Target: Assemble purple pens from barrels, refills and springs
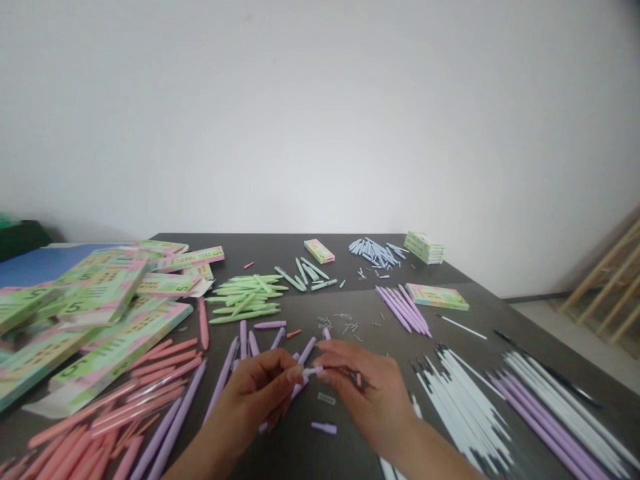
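Near the front middle of the table, my left hand pinches one end of a small pale purple pen part. Thumb and fingertips of my right hand close on its other end. Its exact shape is mostly covered by the fingers. Just below the hands lie a clear small tube and a short purple pen piece. Purple pen barrels lie behind and beside my left hand, some partly hidden by it. Tiny metal springs are scattered beyond my right hand.
Pink pen barrels and printed pen boxes crowd the left. Green pens lie mid-table, pale blue parts farther back. White refills and purple barrels are on the right; stacked boxes stand at the back.
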Demonstrator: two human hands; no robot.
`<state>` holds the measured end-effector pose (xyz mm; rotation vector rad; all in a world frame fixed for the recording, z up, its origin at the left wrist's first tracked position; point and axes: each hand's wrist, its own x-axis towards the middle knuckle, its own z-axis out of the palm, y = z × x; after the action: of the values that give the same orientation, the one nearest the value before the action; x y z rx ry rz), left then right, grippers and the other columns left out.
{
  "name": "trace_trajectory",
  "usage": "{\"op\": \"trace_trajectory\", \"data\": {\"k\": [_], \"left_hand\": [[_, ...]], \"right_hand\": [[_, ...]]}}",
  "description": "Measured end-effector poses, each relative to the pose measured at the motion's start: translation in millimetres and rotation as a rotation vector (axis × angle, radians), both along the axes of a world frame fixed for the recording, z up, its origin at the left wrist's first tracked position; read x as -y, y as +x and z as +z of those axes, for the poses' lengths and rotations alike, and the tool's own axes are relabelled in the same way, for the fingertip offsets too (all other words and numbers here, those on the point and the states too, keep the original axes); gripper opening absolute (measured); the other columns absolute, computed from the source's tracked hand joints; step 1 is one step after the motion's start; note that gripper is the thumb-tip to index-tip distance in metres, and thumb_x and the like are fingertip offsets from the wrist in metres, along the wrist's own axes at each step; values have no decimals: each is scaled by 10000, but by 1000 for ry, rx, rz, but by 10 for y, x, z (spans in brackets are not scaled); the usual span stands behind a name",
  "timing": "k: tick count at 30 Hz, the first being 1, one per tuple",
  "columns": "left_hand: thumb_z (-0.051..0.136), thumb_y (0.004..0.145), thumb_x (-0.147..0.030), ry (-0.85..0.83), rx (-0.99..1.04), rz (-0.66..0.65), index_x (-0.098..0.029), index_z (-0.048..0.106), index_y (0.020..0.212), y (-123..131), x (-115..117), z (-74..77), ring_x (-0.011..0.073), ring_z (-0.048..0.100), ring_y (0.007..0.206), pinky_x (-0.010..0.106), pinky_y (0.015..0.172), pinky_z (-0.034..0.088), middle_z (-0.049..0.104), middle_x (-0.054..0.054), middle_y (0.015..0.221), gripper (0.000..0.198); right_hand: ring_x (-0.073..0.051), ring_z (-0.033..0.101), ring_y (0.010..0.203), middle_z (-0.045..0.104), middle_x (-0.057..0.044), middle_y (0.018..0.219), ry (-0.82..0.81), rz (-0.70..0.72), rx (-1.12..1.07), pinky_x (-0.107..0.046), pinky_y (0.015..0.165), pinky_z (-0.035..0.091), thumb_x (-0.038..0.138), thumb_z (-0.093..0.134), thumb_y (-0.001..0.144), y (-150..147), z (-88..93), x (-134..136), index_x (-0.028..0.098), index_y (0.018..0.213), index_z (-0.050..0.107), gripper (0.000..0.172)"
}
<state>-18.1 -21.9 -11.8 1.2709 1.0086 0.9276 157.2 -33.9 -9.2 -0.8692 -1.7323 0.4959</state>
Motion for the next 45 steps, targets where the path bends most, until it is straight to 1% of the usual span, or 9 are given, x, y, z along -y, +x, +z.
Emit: {"op": "trace_trajectory", "data": {"k": [4,11,14,17,24,29,35,40,45], "left_hand": [[598,709,-499,23,-29,-10,-171,558,602,30,26,-14,65,304,377,212,385,205,378,-69,424,348],[576,718,-504,172,-150,25,-181,579,596,50,95,39,96,348,435,222,412,250,402,-46,472,345],[546,753,-474,272,-215,39,-186,599,620,35,103,15,112,389,466,222,434,290,441,-31,502,322],[521,788,-418,358,-283,46,-189,610,643,32,115,1,122,425,494,218,457,321,493,-19,533,285],[506,820,-311,520,-372,80,-202,611,679,71,173,48,115,483,517,196,490,354,551,-27,566,207],[480,838,-267,591,-437,13,-210,610,716,48,161,34,115,521,524,187,493,374,588,-24,597,187],[455,856,-219,693,-490,-9,-218,579,748,19,140,-21,99,546,547,172,515,387,589,-32,632,164],[457,857,-156,793,-551,-21,-225,529,784,-9,146,-84,74,546,579,151,551,384,566,-46,661,124],[428,861,-102,878,-589,-41,-224,533,859,-39,135,-125,82,554,624,173,577,385,575,-26,713,161]], "right_hand": [[-111,651,617,714,8,717,-110,31,-10,-179,595,490,143,639,761,-38,-54,-10,219,814,705,114],[-102,628,583,699,10,660,-178,11,-84,-168,564,451,119,635,747,-62,-86,22,204,743,712,114],[-99,621,577,694,12,648,-207,-1,-104,-163,561,445,117,637,736,-76,-82,30,200,728,712,112],[-99,613,572,683,13,627,-299,5,-130,-160,546,439,112,628,735,-81,-87,35,193,712,709,116],[-104,592,540,652,7,581,-458,66,-274,-175,517,441,145,624,733,-110,-123,34,165,695,696,83],[-92,568,518,626,19,553,-581,126,-420,-177,508,447,190,659,708,-136,-157,38,164,664,681,55],[-91,558,491,618,8,537,-717,179,-502,-194,496,463,271,684,695,-139,-134,29,143,645,660,140],[-80,539,468,594,8,519,-776,185,-493,-185,471,450,333,692,688,-135,-105,19,120,641,646,223],[-66,523,444,596,8,539,-854,257,-459,-179,448,431,363,703,673,-96,-74,-6,108,657,649,261]]}}
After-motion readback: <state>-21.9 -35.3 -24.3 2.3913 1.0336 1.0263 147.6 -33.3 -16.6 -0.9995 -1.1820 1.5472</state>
